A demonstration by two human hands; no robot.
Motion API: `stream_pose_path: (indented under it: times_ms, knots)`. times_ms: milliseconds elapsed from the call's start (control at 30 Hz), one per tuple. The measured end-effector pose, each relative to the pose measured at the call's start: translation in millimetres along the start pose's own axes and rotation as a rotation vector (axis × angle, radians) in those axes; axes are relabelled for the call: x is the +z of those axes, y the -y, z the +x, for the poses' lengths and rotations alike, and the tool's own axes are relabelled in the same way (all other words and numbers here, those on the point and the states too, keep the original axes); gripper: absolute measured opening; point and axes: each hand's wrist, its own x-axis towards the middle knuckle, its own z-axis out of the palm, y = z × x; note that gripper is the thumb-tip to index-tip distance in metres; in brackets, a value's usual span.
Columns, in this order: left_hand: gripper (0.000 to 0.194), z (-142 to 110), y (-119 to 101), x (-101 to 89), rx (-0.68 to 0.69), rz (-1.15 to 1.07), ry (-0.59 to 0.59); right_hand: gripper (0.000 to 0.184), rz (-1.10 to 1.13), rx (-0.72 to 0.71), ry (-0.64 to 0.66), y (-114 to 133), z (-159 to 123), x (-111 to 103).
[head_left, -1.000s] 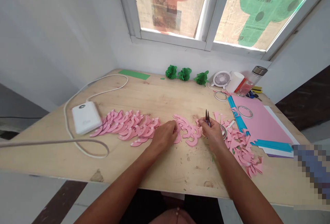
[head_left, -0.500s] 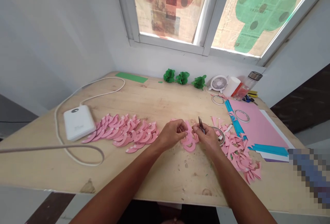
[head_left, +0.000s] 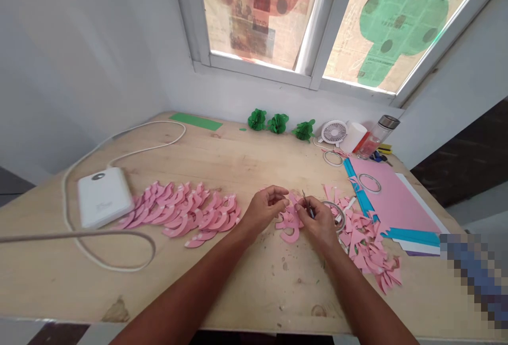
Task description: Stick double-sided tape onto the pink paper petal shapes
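My left hand (head_left: 266, 208) is in front of me with its thumb and index finger pinched at the edge of a curved pink paper piece (head_left: 292, 199). My right hand (head_left: 320, 223) holds a small pair of dark scissors (head_left: 308, 206), their blades pointing away from me. Its thumb and index fingertip also meet the pink piece; the scissors' handles are hidden in the palm. Beneath the hands lies another pink paper arc (head_left: 290, 235). A roll of thin tape (head_left: 340, 217) rests beside my right hand, partly covered by it.
Rows of pink paper arcs (head_left: 190, 210) spread to the left, by a white power bank (head_left: 105, 197) with a looped cable. Pink scraps (head_left: 367, 244) heap at the right, near pink sheets (head_left: 391, 191). Green paper ornaments (head_left: 278, 123), a fan (head_left: 334, 132) and a bottle (head_left: 375, 138) stand at the back.
The camera view has shifted slightly. My right hand has come closer to my left, its fingertips now at the pink piece. The scissors have tipped lower.
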Motion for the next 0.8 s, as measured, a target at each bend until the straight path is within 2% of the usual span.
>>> stream_pose_path:
  times_ms: [167,400,667,800]
  knots:
    - [0.022,-2.0,-1.4,2.0,-0.005,-0.101,0.017,0.011,-0.180,-0.149,-0.014,3.7,-4.5,1.3]
    - [0.016,-5.7,0.6,2.2,0.046,-0.147,-0.004,0.009,-0.264,-0.224,-0.027,2.7,-5.3,2.0]
    - [0.016,-3.8,-2.6,-2.5,0.014,-0.248,-0.094,0.015,-0.344,-0.313,-0.027,-1.4,-5.4,0.9]
    - [0.025,-5.6,-5.6,-4.1,0.054,-0.245,-0.107,0.016,-0.402,-0.359,-0.033,-2.0,-6.6,1.2]
